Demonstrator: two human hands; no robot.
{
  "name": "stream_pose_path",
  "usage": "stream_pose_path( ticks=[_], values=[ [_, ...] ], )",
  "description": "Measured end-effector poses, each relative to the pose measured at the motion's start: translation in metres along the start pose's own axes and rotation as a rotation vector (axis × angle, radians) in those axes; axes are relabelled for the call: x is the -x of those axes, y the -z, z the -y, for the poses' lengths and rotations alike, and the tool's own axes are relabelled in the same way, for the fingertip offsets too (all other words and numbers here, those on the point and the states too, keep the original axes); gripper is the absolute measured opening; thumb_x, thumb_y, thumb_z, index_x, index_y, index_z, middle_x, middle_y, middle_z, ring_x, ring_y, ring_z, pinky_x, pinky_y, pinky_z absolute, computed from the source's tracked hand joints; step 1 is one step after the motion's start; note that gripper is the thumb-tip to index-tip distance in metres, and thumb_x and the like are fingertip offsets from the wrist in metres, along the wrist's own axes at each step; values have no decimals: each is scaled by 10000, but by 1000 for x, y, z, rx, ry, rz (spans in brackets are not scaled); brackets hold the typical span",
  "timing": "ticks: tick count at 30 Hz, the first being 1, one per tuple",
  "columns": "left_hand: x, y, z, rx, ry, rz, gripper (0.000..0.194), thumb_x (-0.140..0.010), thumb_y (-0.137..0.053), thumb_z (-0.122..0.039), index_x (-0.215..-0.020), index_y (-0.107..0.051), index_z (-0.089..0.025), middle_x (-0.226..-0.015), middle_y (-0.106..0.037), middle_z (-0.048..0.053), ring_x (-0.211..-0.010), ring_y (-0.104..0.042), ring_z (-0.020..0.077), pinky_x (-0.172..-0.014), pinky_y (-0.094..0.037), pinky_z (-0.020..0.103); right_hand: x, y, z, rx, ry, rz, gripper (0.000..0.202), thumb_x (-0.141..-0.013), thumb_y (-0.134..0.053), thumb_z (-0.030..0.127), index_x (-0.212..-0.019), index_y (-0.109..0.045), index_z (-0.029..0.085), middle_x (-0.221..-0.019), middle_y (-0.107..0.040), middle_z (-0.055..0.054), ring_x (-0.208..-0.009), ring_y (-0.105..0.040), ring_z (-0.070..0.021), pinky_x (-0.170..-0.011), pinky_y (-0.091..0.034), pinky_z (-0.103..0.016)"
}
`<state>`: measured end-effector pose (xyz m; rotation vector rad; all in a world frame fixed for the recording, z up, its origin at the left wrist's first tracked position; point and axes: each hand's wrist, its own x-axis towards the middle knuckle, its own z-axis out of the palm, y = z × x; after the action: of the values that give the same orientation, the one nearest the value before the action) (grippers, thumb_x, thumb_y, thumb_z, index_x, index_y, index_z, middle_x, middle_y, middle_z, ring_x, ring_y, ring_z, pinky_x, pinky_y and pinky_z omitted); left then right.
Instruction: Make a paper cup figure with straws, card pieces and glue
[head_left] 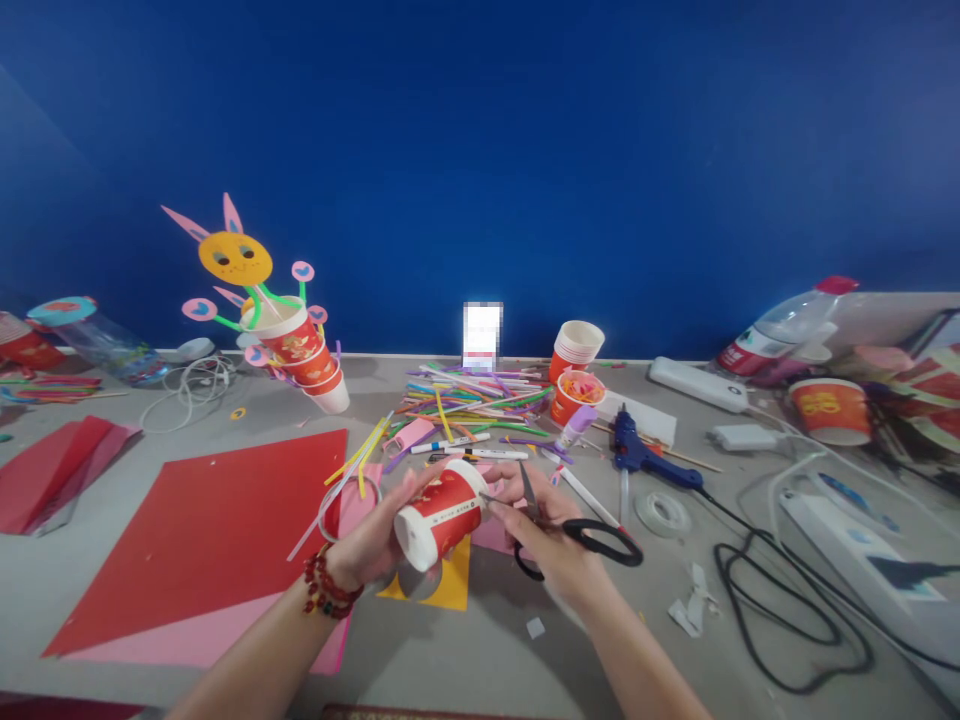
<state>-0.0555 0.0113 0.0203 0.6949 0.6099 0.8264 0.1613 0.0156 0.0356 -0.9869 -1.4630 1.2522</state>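
A red paper cup (444, 515) with a white rim lies on its side in the air, with my left hand (386, 530) wrapped around its far and left side. My right hand (551, 535) grips black-handled scissors (600, 540), its fingers close to the cup's right end. One scissor blade points up past the fingers, and the other points toward the cup; whether it touches the cup I cannot tell. Below the cup lies yellow paper (454, 588) with round holes cut out of it.
Red sheets (225, 530) over pink paper cover the left. Behind are a heap of coloured straws (480, 405), markers (450, 442) and stacked cups (577, 345). A cup figure with a rabbit face (236, 258) stands back left. On the right are a blue glue gun (645, 455), tape (664, 513) and a looped cable (795, 650).
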Motion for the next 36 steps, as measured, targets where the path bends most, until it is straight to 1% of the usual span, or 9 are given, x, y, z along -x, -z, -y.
stream_pose_path(
  ticks=[3,5,9,11,13,17,22,28,36],
  values=[
    [-1,-3,3,-56,-223,66,966,-753,-469,-842,-1502,-344,-245,-962,-706,114,-664,-669,216,-556,-554,329,0,-5,-3,-316,-180,-42,252,-797,-749,401,-722,-602,210,-672,-638,25,-444,-545,-100,-448,-490,-229],
    [-1,-2,6,-229,-331,62,1020,-674,-657,-779,-1502,-325,-284,-1006,-693,99,-716,-665,218,-621,-564,351,1,-8,-4,-433,-249,-84,277,-755,-801,401,-723,-607,205,-571,-621,42,-487,-605,-123,-505,-539,-236],
    [-1,3,10,-751,-510,-208,953,-620,-886,-433,-1438,-436,-243,-1126,-671,121,-853,-674,252,-802,-567,408,3,-13,-2,-551,-376,-89,303,-708,-851,384,-739,-620,191,-585,-673,25,-526,-645,-126,-561,-564,-236],
    [-1,6,11,-880,-626,-325,825,-645,-871,-402,-1369,-520,-218,-1153,-670,131,-1002,-661,302,-940,-519,457,4,-15,-1,-562,-401,-46,324,-694,-859,394,-746,-615,187,-575,-677,20,-512,-640,-129,-559,-563,-242],
    [-1,7,9,-847,-690,-347,780,-648,-858,-436,-1329,-554,-208,-1176,-668,139,-1069,-646,322,-982,-494,469,5,-18,-1,-543,-404,14,343,-689,-858,408,-756,-606,185,-568,-676,17,-497,-635,-131,-551,-556,-248],
    [-2,-3,6,-563,-625,-283,697,-698,-799,-495,-1280,-569,-189,-1094,-706,127,-977,-679,305,-854,-556,415,11,-22,0,-387,-344,150,315,-764,-781,440,-781,-598,185,-620,-681,5,-526,-644,-138,-549,-537,-249],
    [-5,-11,10,-325,-513,-326,601,-745,-743,-495,-1229,-582,-178,-960,-735,104,-915,-693,291,-761,-568,370,19,-18,3,97,-43,225,167,-916,-586,297,-776,-593,205,-696,-677,9,-556,-618,-116,-552,-466,-217],
    [-8,-9,17,-298,-523,-368,659,-660,-802,-535,-1183,-589,-194,-920,-738,86,-890,-701,292,-738,-571,362,20,-17,10,275,116,224,148,-909,-518,220,-766,-555,227,-636,-634,24,-546,-599,-122,-549,-421,-208],
    [-10,-10,18,-320,-481,-511,528,-682,-825,-374,-1112,-580,-191,-939,-733,49,-806,-693,213,-732,-566,306,18,-16,10,479,281,204,179,-917,-465,210,-744,-509,229,-586,-584,22,-500,-513,-125,-527,-344,-227]
  ],
)
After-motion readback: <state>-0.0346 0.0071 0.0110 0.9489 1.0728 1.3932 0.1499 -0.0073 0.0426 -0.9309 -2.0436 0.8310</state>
